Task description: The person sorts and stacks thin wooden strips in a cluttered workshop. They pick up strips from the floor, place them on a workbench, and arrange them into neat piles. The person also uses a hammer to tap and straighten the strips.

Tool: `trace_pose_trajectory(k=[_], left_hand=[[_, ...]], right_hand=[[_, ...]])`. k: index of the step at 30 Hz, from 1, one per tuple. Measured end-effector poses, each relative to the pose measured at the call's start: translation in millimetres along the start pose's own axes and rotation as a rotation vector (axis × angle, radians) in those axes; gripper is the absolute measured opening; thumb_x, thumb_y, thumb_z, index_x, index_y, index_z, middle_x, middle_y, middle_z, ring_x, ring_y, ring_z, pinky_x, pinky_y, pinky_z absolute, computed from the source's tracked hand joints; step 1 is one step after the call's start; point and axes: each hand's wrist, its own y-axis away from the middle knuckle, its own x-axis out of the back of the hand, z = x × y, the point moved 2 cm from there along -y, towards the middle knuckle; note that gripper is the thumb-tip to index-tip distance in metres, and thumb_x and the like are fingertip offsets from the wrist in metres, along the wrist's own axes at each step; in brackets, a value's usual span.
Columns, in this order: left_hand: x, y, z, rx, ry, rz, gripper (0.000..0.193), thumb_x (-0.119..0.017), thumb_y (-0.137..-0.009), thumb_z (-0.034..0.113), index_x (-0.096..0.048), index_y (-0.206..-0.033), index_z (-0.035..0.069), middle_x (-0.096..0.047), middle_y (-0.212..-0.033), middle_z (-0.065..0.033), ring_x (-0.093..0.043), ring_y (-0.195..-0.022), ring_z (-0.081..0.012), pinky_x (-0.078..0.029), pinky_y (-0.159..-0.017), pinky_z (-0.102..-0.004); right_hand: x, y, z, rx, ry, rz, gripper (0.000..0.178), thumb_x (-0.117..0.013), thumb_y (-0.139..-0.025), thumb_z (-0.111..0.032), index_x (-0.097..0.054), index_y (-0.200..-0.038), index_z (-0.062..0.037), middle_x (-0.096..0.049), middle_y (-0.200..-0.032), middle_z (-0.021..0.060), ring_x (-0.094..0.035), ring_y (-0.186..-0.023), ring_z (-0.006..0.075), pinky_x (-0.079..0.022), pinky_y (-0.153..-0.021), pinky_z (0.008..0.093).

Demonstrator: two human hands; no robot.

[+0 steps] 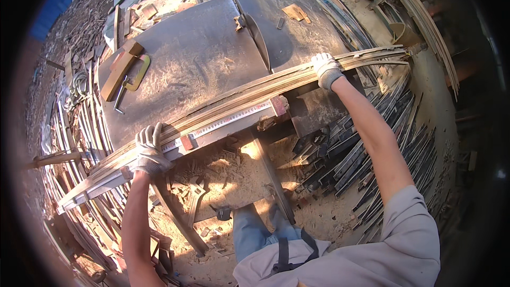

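Observation:
A long bundle of thin wooden strips (239, 93) lies across the near side of a metal saw table (186, 42), bowed in a shallow curve. My right hand (325, 69), in a white knit glove, is closed over the bundle toward its right end. My left hand (149, 149), gloved alike, grips it farther left, fingers over the top and the palm side hidden. Along the table's front edge runs a rail with a measuring tape (228, 121), just below the strips. A dark curved saw blade (257, 37) stands in the table slot, beyond the bundle.
A yellow-green clamp (139, 74) holds a wooden block (119, 72) at the table's left. A small wood scrap (296, 13) lies on the far right plate. Piles of strips (366, 154) cover the ground to the right, more at left. Sawdust and offcuts lie below.

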Motion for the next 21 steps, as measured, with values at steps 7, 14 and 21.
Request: trace_pose_trajectory(k=[7, 14, 21], left_hand=[[17.7, -34.8, -18.6, -0.057, 0.025, 0.054, 0.133, -0.093, -0.049, 0.042, -0.027, -0.159, 0.008, -0.044, -0.139, -0.0198, -0.043, -0.132, -0.0423, -0.030, -0.117, -0.0570], [17.5, -49.5, -31.8, -0.053, -0.017, 0.027, 0.131, -0.091, -0.054, 0.054, -0.029, -0.159, 0.006, -0.045, -0.139, -0.0205, -0.044, -0.133, -0.0417, -0.028, -0.118, -0.0583], [18.3, -46.9, -28.8, -0.071, -0.017, 0.029, 0.133, -0.093, -0.051, 0.047, -0.028, -0.159, 0.007, -0.044, -0.139, -0.0200, -0.044, -0.132, -0.0422, -0.030, -0.118, -0.0577]], right_hand=[[17.2, -33.8, 6.7, 0.034, 0.000, 0.026, 0.054, -0.075, -0.073, -0.014, -0.059, -0.122, 0.0007, -0.064, -0.122, 0.0213, -0.061, -0.119, 0.0355, -0.048, -0.105, 0.0446], [27.4, -50.4, 6.1, 0.051, -0.019, -0.006, 0.048, -0.071, -0.076, -0.013, -0.060, -0.121, 0.0005, -0.065, -0.121, 0.0207, -0.062, -0.118, 0.0349, -0.048, -0.104, 0.0429], [30.2, -45.8, 10.7, 0.050, 0.015, 0.019, 0.048, -0.071, -0.077, -0.012, -0.059, -0.122, 0.0001, -0.065, -0.121, 0.0202, -0.062, -0.117, 0.0344, -0.048, -0.103, 0.0429]])
